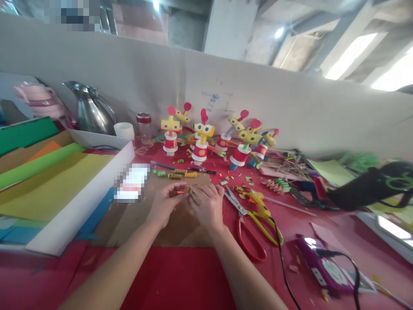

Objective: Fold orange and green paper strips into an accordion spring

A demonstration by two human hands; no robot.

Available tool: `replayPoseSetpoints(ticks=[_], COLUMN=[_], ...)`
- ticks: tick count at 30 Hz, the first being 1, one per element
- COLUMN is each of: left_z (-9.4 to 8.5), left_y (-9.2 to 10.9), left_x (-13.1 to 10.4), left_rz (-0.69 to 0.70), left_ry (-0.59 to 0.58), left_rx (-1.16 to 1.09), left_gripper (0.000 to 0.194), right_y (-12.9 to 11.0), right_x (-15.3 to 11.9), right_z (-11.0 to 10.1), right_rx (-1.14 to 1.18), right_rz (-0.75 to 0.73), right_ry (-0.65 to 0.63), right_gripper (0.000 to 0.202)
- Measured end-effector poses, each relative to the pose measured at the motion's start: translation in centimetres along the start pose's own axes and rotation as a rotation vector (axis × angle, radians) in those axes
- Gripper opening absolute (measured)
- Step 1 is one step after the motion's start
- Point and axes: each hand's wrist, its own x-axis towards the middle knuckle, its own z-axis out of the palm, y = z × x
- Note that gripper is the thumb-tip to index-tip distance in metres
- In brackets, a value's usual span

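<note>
Between thumb and fingertips my left hand (164,204) pinches a narrow orange paper strip (183,191). My right hand (208,206) is closed, knuckles up, over a green end of folded paper strip (193,194); its fingertips are partly hidden. Both hands are low over a brown cardboard sheet (183,230). Just beyond them lie coiled paper springs, among them a yellow one (191,175) and a green one (161,174). Scissors (238,206) with red and yellow handles rest open to the right of my right hand, beside a yellow glue gun (260,204).
Several paper-cup figures (200,151) stand along the back. At left is a white box (124,157) of coloured paper, with a steel jug (93,110) behind. A purple device (322,267) with a black cable sits front right, and a black bottle (358,187) lies beyond it.
</note>
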Motion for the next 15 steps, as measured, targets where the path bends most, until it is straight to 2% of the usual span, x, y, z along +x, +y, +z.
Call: replayPoseSetpoints(ticks=[4, 8, 11, 15], left_z=[0.82, 0.83, 0.56, 0.17], left_y=[-0.66, -1.06, -0.86, -0.2], left_x=[-0.29, -0.81, -0.98, -0.56], left_rz=[0.014, 0.13, 0.192, 0.031], left_ry=[0.108, 0.147, 0.094, 0.002], left_rx=[-0.027, 0.199, 0.28, 0.121], left_gripper=[0.038, 0.034, 0.035, 0.04], right_y=[-0.43, -0.59, -0.31, 0.01], right_x=[-0.14, -0.32, -0.29, 0.06], right_z=[0.02, 0.37, 0.71, 0.95], right_rx=[-0.109, -0.123, -0.053, 0.204], right_rz=[-0.061, -0.062, 0.013, 0.214], right_ry=[-0.017, -0.032, -0.016, -0.016], right_gripper=[0.012, 0.014, 0.017, 0.013])
